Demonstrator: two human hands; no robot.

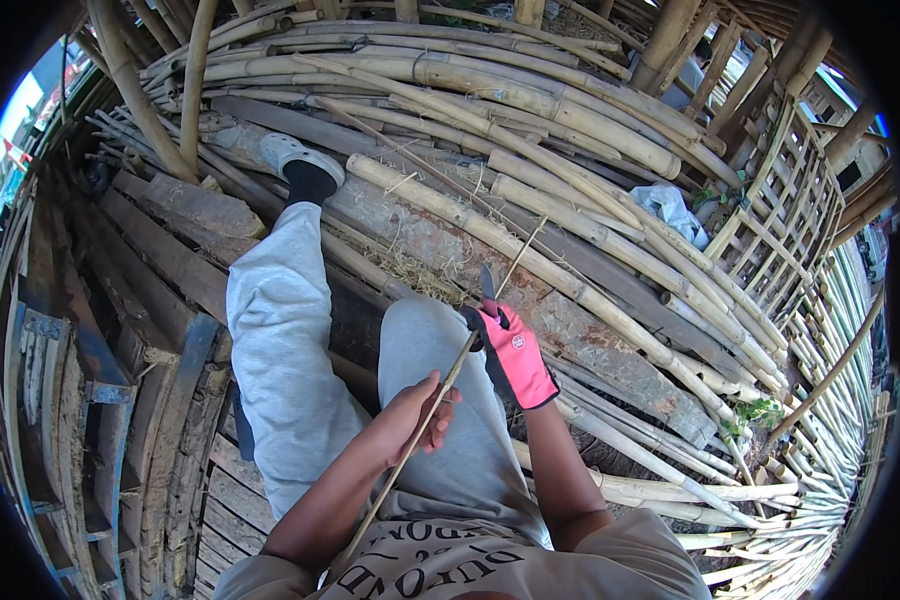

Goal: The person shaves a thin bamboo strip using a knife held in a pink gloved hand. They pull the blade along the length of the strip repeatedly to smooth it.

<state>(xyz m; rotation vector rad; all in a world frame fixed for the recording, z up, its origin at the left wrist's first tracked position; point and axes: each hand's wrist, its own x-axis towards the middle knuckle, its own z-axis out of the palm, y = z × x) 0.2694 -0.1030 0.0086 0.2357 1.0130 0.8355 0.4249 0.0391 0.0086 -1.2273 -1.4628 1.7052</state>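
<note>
A long thin bamboo strip (pixel 388 488) runs slantwise across my lap, from my shirt up past my knee. Bare and curled, my left hand (pixel 417 415) has its fingers around the strip's middle. My right hand (pixel 515 350), in a pink and black glove, is closed on a knife whose dark blade (pixel 487 283) points away from me. The strip passes right beside the glove and the blade; whether the edge touches it I cannot tell. The gloved fingers hide the knife's handle. Pale shavings (pixel 420 265) lie on the ground beyond my knee.
Many bamboo poles (pixel 530 95) lie stacked ahead and to the right. A lattice bamboo panel (pixel 785 195) leans at the far right, near a whitish plastic bag (pixel 670 210). Weathered timber boards (pixel 160 240) fill the left side. Upright poles (pixel 198 85) stand at the far left.
</note>
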